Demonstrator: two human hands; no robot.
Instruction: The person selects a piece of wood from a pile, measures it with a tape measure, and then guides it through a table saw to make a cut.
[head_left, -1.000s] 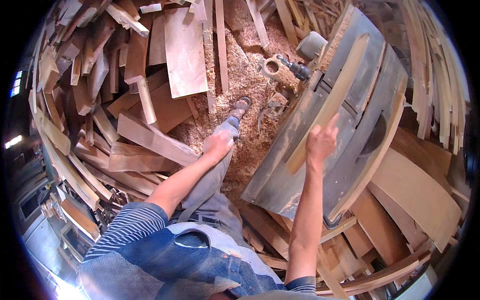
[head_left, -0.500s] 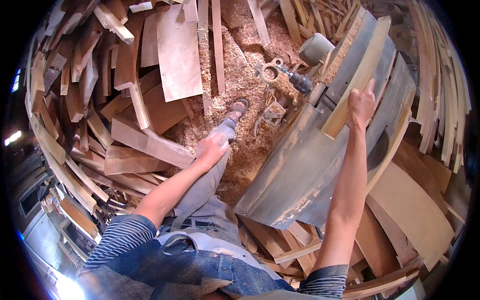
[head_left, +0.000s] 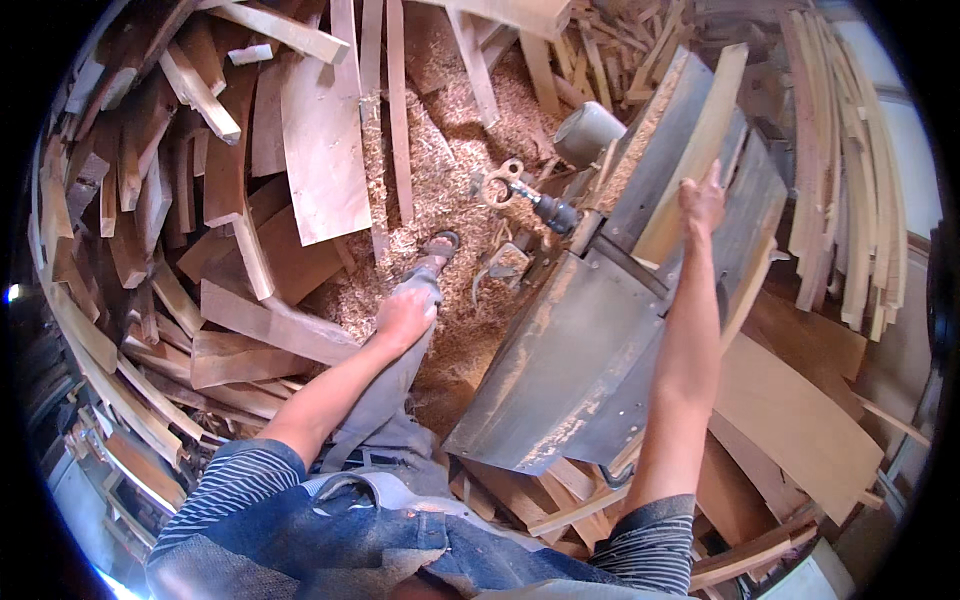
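My right hand (head_left: 702, 200) presses on a pale curved wooden strip (head_left: 690, 150) that lies along the top of a grey metal woodworking machine (head_left: 590, 350). The strip runs up and away toward the far end of the machine bed. My left hand (head_left: 405, 315) rests on my left knee, fingers curled, with nothing in it. My grey trouser leg and sandal (head_left: 440, 243) stand in sawdust beside the machine.
Wood shavings (head_left: 450, 180) cover the floor ahead. Stacks of boards and offcuts (head_left: 200, 200) crowd the left side; curved wooden strips (head_left: 840, 180) lean at the right. A hand crank (head_left: 520, 185) and a grey cylinder (head_left: 588, 132) stick out near the machine's far end.
My right hand has slid the curved strip farther along the machine bed, away from me. My left hand stays on my knee.
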